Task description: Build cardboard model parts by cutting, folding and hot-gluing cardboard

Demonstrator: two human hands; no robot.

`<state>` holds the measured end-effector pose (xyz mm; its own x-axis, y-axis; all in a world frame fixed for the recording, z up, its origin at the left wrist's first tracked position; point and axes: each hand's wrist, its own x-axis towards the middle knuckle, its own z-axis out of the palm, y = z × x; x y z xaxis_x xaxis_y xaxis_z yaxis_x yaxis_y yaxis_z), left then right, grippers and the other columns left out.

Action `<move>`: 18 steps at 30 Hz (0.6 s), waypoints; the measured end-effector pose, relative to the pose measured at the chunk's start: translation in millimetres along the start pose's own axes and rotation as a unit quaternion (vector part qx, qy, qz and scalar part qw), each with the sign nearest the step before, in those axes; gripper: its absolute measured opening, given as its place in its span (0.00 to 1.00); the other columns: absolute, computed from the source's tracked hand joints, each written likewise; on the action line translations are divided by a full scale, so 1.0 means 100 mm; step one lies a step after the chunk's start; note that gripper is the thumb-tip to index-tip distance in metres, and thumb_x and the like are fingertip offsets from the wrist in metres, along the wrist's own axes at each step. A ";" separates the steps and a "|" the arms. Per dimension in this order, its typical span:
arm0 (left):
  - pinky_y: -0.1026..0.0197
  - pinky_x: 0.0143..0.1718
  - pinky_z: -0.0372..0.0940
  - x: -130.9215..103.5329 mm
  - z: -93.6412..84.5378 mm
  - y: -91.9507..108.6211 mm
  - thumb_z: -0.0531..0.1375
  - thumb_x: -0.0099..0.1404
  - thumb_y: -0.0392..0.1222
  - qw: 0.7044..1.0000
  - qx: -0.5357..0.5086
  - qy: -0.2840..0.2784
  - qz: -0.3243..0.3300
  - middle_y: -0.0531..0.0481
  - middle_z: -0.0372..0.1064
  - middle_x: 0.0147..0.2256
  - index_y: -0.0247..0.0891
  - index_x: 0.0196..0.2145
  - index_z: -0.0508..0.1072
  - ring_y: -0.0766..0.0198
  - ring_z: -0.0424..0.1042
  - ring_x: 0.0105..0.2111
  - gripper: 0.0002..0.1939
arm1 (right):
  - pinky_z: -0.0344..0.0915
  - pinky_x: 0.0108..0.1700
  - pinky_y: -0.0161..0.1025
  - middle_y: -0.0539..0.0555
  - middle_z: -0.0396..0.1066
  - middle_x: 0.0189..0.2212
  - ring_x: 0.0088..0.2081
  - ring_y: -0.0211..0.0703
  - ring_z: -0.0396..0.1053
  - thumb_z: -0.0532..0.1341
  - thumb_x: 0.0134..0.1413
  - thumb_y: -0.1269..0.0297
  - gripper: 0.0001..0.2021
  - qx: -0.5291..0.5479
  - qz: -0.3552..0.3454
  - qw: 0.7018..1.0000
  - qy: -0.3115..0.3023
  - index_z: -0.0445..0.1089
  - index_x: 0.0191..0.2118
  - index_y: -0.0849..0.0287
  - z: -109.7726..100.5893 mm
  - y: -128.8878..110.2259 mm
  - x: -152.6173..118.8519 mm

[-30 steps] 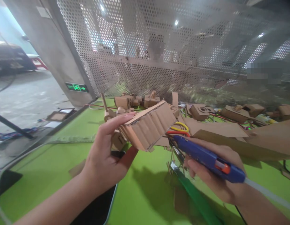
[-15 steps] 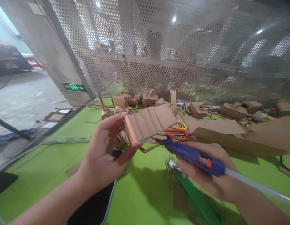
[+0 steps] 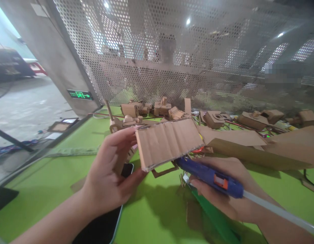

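A small cardboard box (image 3: 169, 142) with a creased top face is held up by my left hand (image 3: 111, 166), fingers at its far left corner and thumb at the lower one. My right hand (image 3: 223, 183) is wrapped round a blue glue gun (image 3: 205, 171) with an orange window. A clear glue stick (image 3: 276, 206) runs out of the gun's back end. The gun's nozzle is hidden under or behind the box's lower right edge. Red scissor-like handles (image 3: 199, 149) show just beyond that edge, mostly covered by the box.
A phone (image 3: 103, 223) lies under my left wrist on the green tabletop (image 3: 146, 220). A green strip-like object (image 3: 212, 217) rests beneath my right hand. Cardboard sheets (image 3: 238, 139) lie at right; several cardboard models (image 3: 215, 118) and wires line the back, before a perforated metal screen (image 3: 172, 74).
The box has tilted and moved slightly right and down, covering more of the red and yellow handles. The glue gun's front end has dipped slightly, and its nozzle is now hidden by the box.
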<state>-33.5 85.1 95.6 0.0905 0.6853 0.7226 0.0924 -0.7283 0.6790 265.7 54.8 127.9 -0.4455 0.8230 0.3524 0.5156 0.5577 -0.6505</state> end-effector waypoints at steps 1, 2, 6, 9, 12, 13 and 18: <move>0.42 0.68 0.78 0.01 -0.01 0.03 0.74 0.68 0.31 1.000 0.012 -0.002 0.000 0.51 0.80 0.65 0.59 0.67 0.74 0.41 0.80 0.66 0.36 | 0.75 0.31 0.35 0.49 0.85 0.31 0.27 0.42 0.80 0.71 0.67 0.64 0.12 -0.008 -0.001 1.000 0.000 0.82 0.54 0.50 -0.01 0.00 -0.01; 0.40 0.67 0.79 0.01 -0.02 0.06 0.75 0.67 0.32 1.000 0.025 -0.005 -0.003 0.51 0.81 0.65 0.59 0.65 0.76 0.38 0.80 0.66 0.34 | 0.74 0.31 0.35 0.48 0.84 0.31 0.27 0.42 0.80 0.70 0.68 0.64 0.10 -0.017 -0.001 1.000 -0.003 0.82 0.53 0.49 -0.01 0.00 -0.01; 0.31 0.68 0.78 0.03 -0.09 0.14 0.75 0.68 0.35 0.998 0.065 -0.006 -0.005 0.47 0.82 0.64 0.56 0.63 0.76 0.30 0.76 0.69 0.30 | 0.71 0.29 0.36 0.47 0.83 0.30 0.26 0.41 0.77 0.70 0.68 0.61 0.08 -0.028 -0.012 1.000 -0.006 0.81 0.51 0.49 -0.05 -0.01 -0.01; 0.31 0.68 0.77 0.04 -0.11 0.12 0.73 0.68 0.33 0.994 0.098 -0.038 0.017 0.48 0.81 0.65 0.54 0.65 0.75 0.31 0.74 0.71 0.32 | 0.71 0.29 0.36 0.48 0.83 0.30 0.26 0.41 0.76 0.70 0.69 0.61 0.07 -0.031 -0.021 0.999 -0.014 0.80 0.50 0.49 -0.06 -0.02 -0.01; 0.34 0.68 0.78 0.05 -0.07 0.10 0.72 0.69 0.31 0.997 0.067 -0.040 0.030 0.48 0.79 0.66 0.52 0.67 0.75 0.34 0.77 0.69 0.33 | 0.69 0.28 0.36 0.49 0.81 0.29 0.25 0.42 0.75 0.69 0.70 0.59 0.04 -0.029 -0.018 0.999 -0.027 0.79 0.48 0.50 -0.06 -0.03 -0.01; 0.35 0.68 0.78 0.05 -0.05 0.09 0.72 0.70 0.31 0.999 0.039 -0.026 0.024 0.49 0.79 0.66 0.54 0.69 0.75 0.36 0.77 0.68 0.34 | 0.69 0.28 0.37 0.49 0.80 0.29 0.25 0.42 0.74 0.70 0.70 0.59 0.04 -0.031 -0.018 0.999 -0.028 0.78 0.47 0.50 -0.07 -0.03 -0.01; 0.46 0.67 0.79 0.06 -0.01 0.08 0.71 0.76 0.39 0.996 -0.059 0.006 -0.070 0.54 0.77 0.70 0.60 0.71 0.75 0.45 0.78 0.69 0.30 | 0.70 0.27 0.36 0.50 0.80 0.25 0.23 0.44 0.75 0.71 0.69 0.59 0.04 -0.037 0.026 0.998 -0.042 0.81 0.42 0.50 -0.08 -0.10 0.00</move>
<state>-33.2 83.5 105.2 0.0733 0.7807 0.6206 -0.0138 -0.6214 0.7834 266.4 49.8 139.9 -0.4746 0.8407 0.2607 0.5912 0.5239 -0.6132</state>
